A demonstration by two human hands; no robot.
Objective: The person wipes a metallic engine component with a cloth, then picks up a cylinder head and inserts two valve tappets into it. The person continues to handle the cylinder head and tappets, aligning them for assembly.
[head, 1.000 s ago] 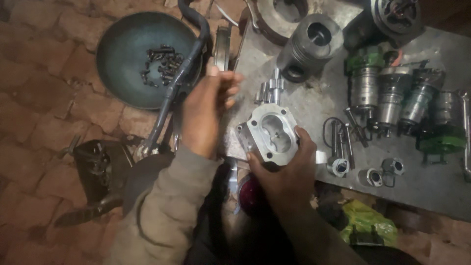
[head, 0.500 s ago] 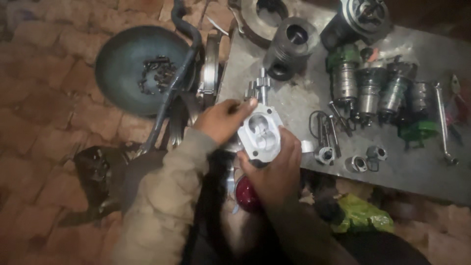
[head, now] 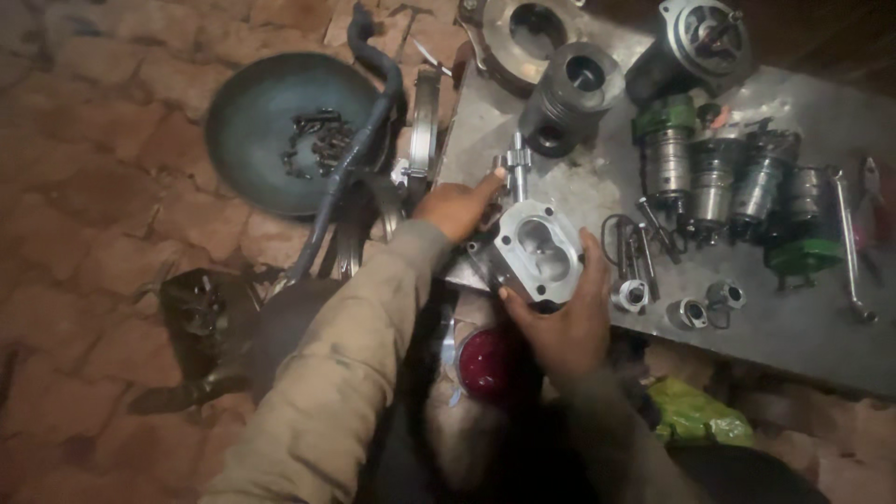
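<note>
The right hand grips the shiny silver metal block with two round holes; left hand fingers curl on its edge.

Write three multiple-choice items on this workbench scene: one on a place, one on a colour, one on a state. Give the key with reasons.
1. Where do the small dark bolts lie?
A. In the round pan on the brick floor
B. On the metal table
C. In the right hand

2. What colour is the round cap below the hands?
A. Blue
B. Red
C. White

3. How is the grey metal housing held?
A. Lying untouched
B. Hanging from a hook
C. Gripped by the right hand, the left hand at its edge

Key: 1 A, the bolts sit inside the pan. 2 B, the cap shows red. 3 C, right fingers wrap its side.
</note>
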